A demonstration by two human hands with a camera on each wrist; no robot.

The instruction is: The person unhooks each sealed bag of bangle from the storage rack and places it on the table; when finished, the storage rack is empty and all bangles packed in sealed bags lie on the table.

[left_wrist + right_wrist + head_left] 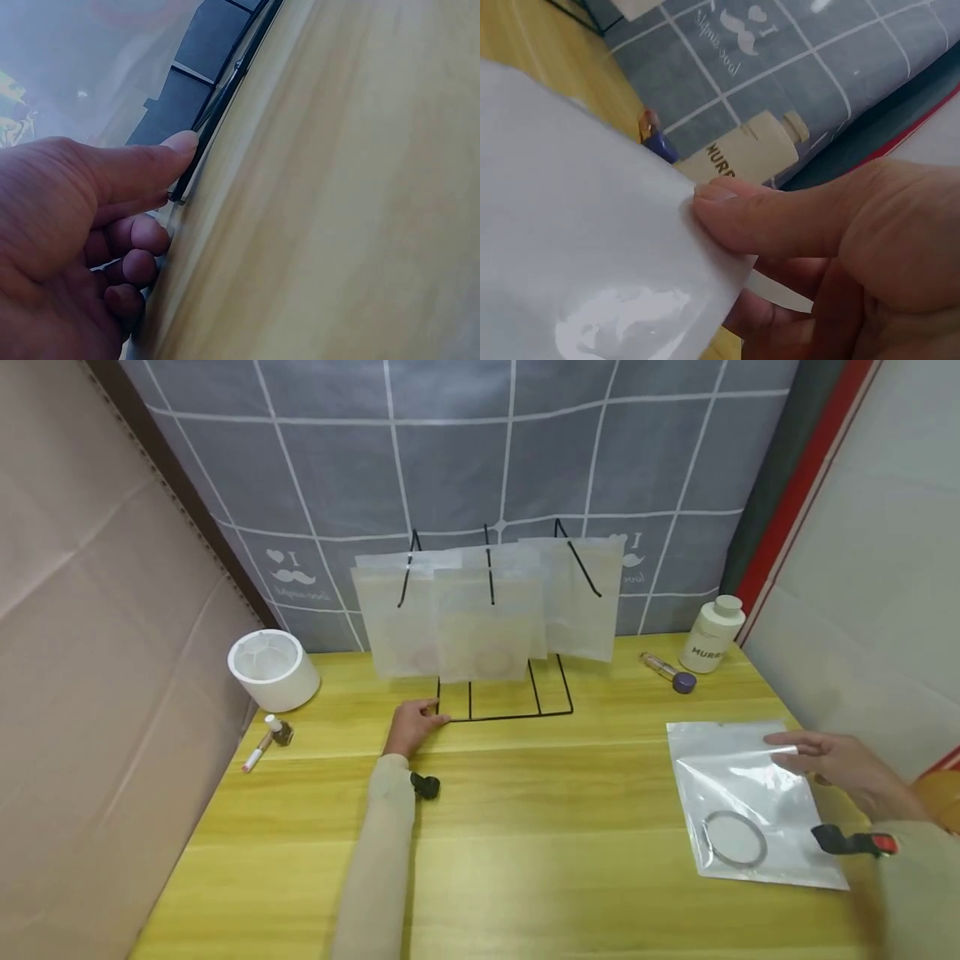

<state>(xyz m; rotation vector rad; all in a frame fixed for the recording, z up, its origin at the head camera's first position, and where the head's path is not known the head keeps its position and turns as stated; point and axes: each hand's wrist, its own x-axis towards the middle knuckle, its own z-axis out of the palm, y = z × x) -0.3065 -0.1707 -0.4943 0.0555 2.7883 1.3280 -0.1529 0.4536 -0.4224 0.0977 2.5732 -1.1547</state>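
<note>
On the right, my right hand [851, 768] pinches a corner of a glossy plastic bag [738, 777] between thumb and fingers. A thin ring [735, 813] shows in the bag's lower part. In the right wrist view the thumb lies over the bag's corner [630, 202]. My left hand [412, 727] is at the front left corner of a black wire rack [517, 717], its thumb and forefinger gripping the base wire [217, 112]. Several whitish bags [480, 635] hang from the rack's three prongs and hide much of its frame.
To the left stand a white round container [281, 685], a small bottle with a white cap [281, 732] and a short pink-tipped stick [257, 753]. A white bottle [712, 639] and a purple-capped tube [667, 672] are at the back right. A grey checked cloth [465, 460] hangs behind.
</note>
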